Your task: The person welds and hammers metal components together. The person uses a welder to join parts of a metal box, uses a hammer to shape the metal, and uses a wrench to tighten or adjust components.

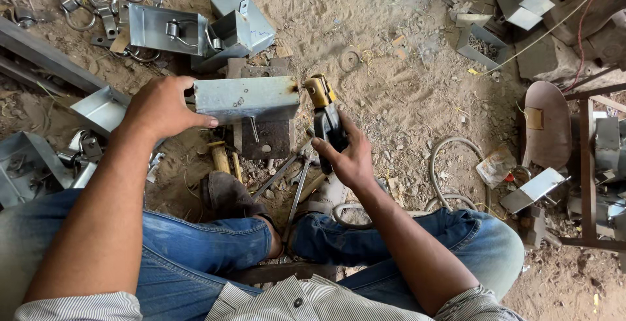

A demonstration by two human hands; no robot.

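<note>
head view: 2 hands, left hand [162,106] on 1 metal box [246,98], right hand [349,158] gripping 1 tool [328,117].

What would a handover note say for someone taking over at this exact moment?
Left hand: grip on the left end of the grey metal box, holding it on the rusty block.
Right hand: grip on the black tool with a yellow head, head at the box's right end.
Done: more grey boxes lie behind.
Left: whether the tool is touching the box cannot be told.

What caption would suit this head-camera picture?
Seated on dirt, left hand steadies a grey metal box; right hand holds a yellow-tipped tool.
</note>
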